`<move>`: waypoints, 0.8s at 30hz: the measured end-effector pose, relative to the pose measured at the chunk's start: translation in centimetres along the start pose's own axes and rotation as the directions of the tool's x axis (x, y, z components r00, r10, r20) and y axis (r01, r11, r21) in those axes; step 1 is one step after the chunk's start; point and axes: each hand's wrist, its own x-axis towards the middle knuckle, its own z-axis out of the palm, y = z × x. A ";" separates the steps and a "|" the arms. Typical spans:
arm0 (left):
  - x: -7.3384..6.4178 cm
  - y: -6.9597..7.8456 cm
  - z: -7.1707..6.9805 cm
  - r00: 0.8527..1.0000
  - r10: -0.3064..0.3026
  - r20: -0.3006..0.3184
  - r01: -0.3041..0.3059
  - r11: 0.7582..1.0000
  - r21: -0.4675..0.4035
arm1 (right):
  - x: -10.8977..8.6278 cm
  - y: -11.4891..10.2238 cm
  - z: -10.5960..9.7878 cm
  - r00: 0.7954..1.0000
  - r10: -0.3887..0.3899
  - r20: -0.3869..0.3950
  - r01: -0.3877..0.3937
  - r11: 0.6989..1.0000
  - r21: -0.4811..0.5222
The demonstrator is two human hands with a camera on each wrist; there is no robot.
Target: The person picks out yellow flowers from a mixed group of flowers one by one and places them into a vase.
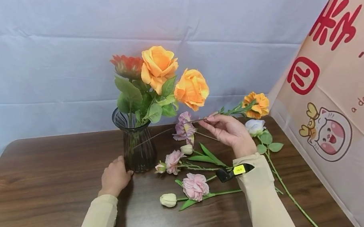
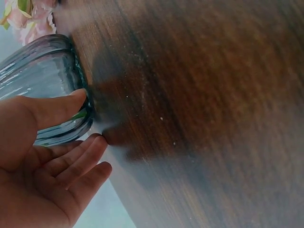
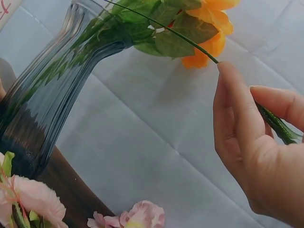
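My left hand (image 1: pixel 114 177) holds the dark glass vase (image 1: pixel 139 153) low at its base, with the thumb (image 2: pixel 61 108) on one side and fingers curled round the other. The vase stands upright, holding two large orange roses (image 1: pixel 158 67) and a red flower (image 1: pixel 127 66). My right hand (image 1: pixel 228 129) pinches the green stem (image 3: pixel 185 39) of a smaller orange flower (image 1: pixel 256 105) between thumb and fingers. That flower's head points right, while its thin stem stretches left across the vase's outline. Whether the stem's end is inside or in front of the glass, I cannot tell.
On the brown table (image 1: pixel 37 204) lie a purple flower (image 1: pixel 184 127), pink flowers (image 1: pixel 195 186), white tulips (image 1: pixel 168 200) and a white rose (image 1: pixel 255 127) with a long stem. A pale cloth wall (image 1: pixel 68 68) stands behind, and a printed banner (image 1: pixel 355 99) on the right.
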 end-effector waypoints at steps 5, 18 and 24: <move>-0.1 0.1 -0.1 1.000 0.002 -0.003 -0.002 1.000 -0.004 | 0.0 -0.1 0.7 1.000 -0.022 0.006 0.022 1.000 0.008; -0.1 0.1 -0.2 1.000 0.001 -0.004 -0.001 1.000 -0.002 | 0.1 -0.7 1.4 0.998 -0.060 0.017 0.059 0.997 0.050; -0.2 0.0 -0.2 1.000 0.009 -0.011 -0.009 1.000 0.002 | 0.1 -0.8 1.5 0.998 -0.054 0.014 0.052 0.995 0.088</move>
